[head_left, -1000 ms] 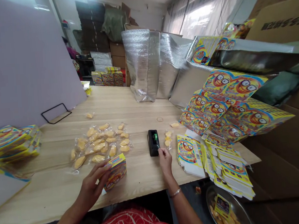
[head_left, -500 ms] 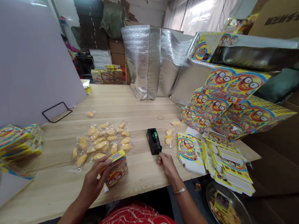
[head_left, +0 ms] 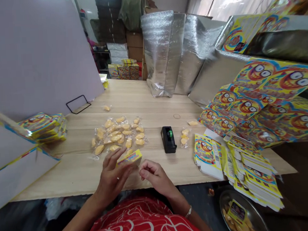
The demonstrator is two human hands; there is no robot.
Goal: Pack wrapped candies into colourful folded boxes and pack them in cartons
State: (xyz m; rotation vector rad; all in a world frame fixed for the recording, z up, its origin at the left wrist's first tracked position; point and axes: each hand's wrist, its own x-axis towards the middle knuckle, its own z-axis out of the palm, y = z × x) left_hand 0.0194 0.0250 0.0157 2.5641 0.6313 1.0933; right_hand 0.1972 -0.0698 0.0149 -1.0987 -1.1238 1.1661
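Yellow box (head_left: pixel 130 157) now meets both hands (tilted).

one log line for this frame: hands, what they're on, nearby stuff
left hand: holds small yellow box | right hand: pinched at box end | tape dispenser: right of box | snack packets: behind box

On the pale wooden tabletop (head_left: pixel 148 105), the left hand (head_left: pixel 113 174) holds a small yellow printed carton (head_left: pixel 130 157), fingers spread over it. The right hand (head_left: pixel 154 173), loosely curled, sits just right of the carton. A black tape dispenser (head_left: pixel 169 144) stands beyond, further right of the carton.
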